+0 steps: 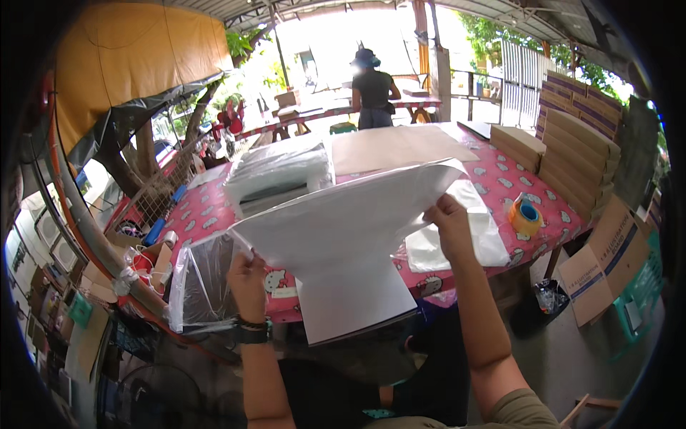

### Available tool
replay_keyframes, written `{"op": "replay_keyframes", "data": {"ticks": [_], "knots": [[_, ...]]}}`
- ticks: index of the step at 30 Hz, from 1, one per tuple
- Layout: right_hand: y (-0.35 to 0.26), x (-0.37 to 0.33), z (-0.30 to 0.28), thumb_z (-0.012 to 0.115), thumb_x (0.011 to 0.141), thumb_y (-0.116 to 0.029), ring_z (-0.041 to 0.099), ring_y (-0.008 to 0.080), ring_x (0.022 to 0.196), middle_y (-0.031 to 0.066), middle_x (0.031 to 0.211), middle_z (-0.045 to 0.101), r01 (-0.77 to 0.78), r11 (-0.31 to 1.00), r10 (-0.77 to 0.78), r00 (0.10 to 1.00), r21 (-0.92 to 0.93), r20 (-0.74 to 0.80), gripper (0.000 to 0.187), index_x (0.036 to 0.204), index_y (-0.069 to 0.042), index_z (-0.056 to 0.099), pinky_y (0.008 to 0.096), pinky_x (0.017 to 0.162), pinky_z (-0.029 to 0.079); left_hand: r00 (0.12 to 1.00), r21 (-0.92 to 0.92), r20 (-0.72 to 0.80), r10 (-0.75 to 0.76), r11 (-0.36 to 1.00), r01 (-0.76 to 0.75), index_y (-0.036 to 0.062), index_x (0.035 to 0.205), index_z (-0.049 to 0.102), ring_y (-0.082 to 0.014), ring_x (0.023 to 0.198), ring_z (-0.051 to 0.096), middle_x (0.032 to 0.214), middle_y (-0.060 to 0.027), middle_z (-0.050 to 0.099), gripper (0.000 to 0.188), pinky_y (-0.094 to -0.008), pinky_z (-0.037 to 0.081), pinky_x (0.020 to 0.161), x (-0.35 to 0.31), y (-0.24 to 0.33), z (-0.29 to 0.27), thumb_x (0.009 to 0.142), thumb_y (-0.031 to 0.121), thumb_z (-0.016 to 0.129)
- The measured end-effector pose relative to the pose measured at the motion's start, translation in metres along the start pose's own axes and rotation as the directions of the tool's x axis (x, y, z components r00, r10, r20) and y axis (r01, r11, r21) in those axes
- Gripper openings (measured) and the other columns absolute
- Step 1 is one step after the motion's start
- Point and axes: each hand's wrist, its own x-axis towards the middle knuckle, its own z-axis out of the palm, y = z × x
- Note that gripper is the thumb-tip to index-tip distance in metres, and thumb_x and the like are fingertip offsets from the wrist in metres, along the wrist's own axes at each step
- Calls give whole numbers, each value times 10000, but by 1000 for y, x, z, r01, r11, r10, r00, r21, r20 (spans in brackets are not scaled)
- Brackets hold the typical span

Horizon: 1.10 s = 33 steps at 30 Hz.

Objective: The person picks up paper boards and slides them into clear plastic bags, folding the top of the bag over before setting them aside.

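my right fingers pinch the white sheet, mid-frame; my left fingers sit at its left edge, grip unclear, wide apart, likely so it spreads above the pale board.

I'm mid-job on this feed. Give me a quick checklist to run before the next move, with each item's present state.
1. Right hand on the white sheet: ok, fingers at its right edge.
2. Left hand gripping the sheet's left end: cannot tell; the fingers are at the corner, but their closure is unclear.
3. Sheet lying flat: not ok, it is raised and bowed.
4. White board within the table's near edge: not ok, it shows past that edge.
5. Tape roll apart from the sheet: ok, off to the right.
6. Co-worker away from the hands: ok, beyond the far side.
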Motion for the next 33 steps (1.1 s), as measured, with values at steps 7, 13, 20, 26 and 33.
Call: {"op": "replay_keyframes", "data": {"ticks": [7,13,20,26,33], "knots": [[34,-9,-6,633,736,-153,460,61,556,-2,600,524,-67,998,67,998,11,-6,165,737,6,590,203,535,379,990,-38,-44,131,990,-132,-2,755,519,-39,567,380,640,12,442,86,-195,306,483,-22,-39,22,794,36,451],[31,-3,-3,637,732,-155,454,56,543,-6,589,520,-128,991,125,987,23,100,161,759,1,606,194,511,371,978,-174,-190,81,978,-115,2,810,532,-35,578,359,657,37,432,143,-182,304,500,0,-61,22,845,98,432],[100,-12,-15,615,752,-208,422,48,522,-10,561,499,-142,974,168,975,-179,144,211,704,-3,601,197,488,346,991,-213,-104,-85,975,61,22,703,439,-66,586,341,644,31,395,204,-197,302,517,-18,-107,22,872,135,424],[47,-37,-15,616,748,-191,396,44,501,-23,529,460,-225,936,273,950,-269,154,221,645,-3,563,204,463,322,982,57,-129,141,989,-135,0,684,410,-70,574,340,601,22,367,214,-215,286,497,-53,-88,9,849,125,466],[21,-139,-66,618,761,-174,436,36,526,-36,605,523,-595,752,657,643,-282,394,152,735,-25,604,196,444,330,898,172,196,-394,915,364,15,635,452,-68,508,359,543,37,399,279,-225,294,473,-148,-30,-47,835,197,522]]}}
